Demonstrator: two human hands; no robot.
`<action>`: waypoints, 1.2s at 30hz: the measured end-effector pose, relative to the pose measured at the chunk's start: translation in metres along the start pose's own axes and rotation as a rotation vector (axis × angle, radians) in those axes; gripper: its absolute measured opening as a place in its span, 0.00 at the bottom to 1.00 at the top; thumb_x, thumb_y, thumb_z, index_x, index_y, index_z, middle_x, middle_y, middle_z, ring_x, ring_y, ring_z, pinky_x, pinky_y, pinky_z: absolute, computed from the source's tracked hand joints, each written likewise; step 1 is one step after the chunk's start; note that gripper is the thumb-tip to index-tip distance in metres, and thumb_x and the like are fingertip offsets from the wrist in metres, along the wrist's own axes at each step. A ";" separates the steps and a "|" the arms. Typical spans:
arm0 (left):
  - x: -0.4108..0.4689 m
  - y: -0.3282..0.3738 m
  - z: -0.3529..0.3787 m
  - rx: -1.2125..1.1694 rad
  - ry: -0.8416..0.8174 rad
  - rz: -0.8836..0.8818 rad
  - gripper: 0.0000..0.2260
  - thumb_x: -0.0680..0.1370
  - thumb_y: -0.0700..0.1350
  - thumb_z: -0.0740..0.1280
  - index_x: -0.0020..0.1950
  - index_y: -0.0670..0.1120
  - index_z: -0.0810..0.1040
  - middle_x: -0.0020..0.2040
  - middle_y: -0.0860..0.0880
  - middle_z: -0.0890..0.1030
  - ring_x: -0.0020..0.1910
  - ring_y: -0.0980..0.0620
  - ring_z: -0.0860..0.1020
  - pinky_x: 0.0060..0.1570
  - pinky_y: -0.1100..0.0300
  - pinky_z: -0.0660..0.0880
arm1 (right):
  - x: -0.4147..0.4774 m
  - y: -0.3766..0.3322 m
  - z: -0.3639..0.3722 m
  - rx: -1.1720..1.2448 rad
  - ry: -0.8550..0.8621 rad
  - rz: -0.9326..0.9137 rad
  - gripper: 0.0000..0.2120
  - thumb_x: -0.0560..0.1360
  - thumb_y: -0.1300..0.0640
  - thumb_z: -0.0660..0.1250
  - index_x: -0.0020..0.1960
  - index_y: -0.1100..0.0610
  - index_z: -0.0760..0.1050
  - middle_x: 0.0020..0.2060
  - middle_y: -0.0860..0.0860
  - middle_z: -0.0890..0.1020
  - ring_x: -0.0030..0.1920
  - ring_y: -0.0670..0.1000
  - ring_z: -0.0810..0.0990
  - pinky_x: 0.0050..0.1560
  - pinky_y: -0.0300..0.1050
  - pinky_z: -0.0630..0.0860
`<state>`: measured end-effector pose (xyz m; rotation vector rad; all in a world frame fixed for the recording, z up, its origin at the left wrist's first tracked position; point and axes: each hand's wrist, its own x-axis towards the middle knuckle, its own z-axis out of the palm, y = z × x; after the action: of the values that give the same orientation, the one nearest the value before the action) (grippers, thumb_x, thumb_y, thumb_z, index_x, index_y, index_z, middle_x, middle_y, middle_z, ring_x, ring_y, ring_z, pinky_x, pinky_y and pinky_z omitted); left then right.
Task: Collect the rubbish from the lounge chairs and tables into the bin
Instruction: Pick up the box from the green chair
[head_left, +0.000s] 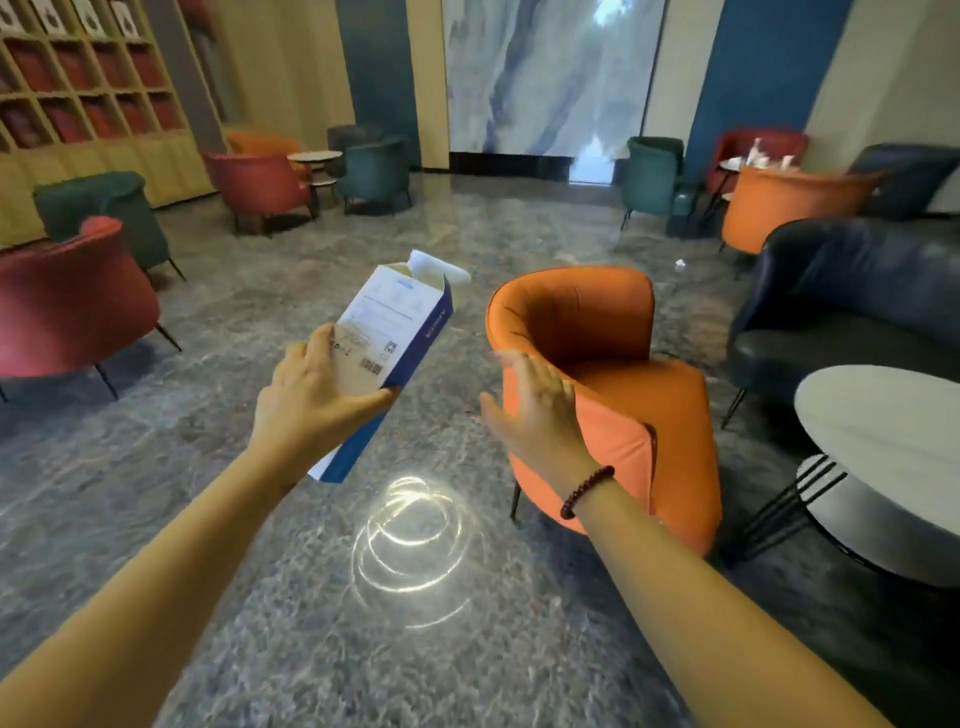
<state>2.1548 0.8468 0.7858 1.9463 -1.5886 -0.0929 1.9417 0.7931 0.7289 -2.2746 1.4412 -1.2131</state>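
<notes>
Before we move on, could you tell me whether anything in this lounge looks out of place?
Yes: a small pale scrap lies on the floor near the dark sofa, and white clutter crowds the far table behind the far orange armchair. Both look like uncollected rubbish.

Chair (613, 374) left of table (883, 415)
</notes>
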 end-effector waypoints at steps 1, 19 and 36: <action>0.023 -0.002 0.011 -0.015 -0.019 0.022 0.35 0.67 0.59 0.71 0.68 0.48 0.62 0.59 0.45 0.71 0.55 0.47 0.70 0.54 0.45 0.72 | 0.014 0.007 0.009 -0.025 0.000 0.022 0.22 0.71 0.50 0.65 0.64 0.55 0.68 0.58 0.54 0.75 0.59 0.57 0.71 0.56 0.50 0.63; 0.488 -0.012 0.183 -0.061 -0.096 0.188 0.36 0.67 0.60 0.71 0.68 0.48 0.61 0.59 0.44 0.70 0.57 0.43 0.71 0.54 0.44 0.71 | 0.455 0.197 0.134 -0.182 0.128 0.100 0.21 0.73 0.51 0.65 0.64 0.54 0.67 0.58 0.54 0.74 0.61 0.56 0.71 0.57 0.48 0.62; 0.889 -0.016 0.352 -0.204 -0.310 0.404 0.35 0.66 0.60 0.71 0.66 0.49 0.63 0.60 0.44 0.71 0.57 0.43 0.72 0.52 0.46 0.72 | 0.727 0.340 0.282 -0.301 0.198 0.405 0.22 0.74 0.50 0.64 0.66 0.54 0.64 0.61 0.53 0.72 0.63 0.55 0.68 0.59 0.50 0.60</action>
<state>2.2641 -0.1029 0.7777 1.4766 -2.0555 -0.3898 2.0576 -0.0488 0.7520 -1.9201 2.1576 -1.1797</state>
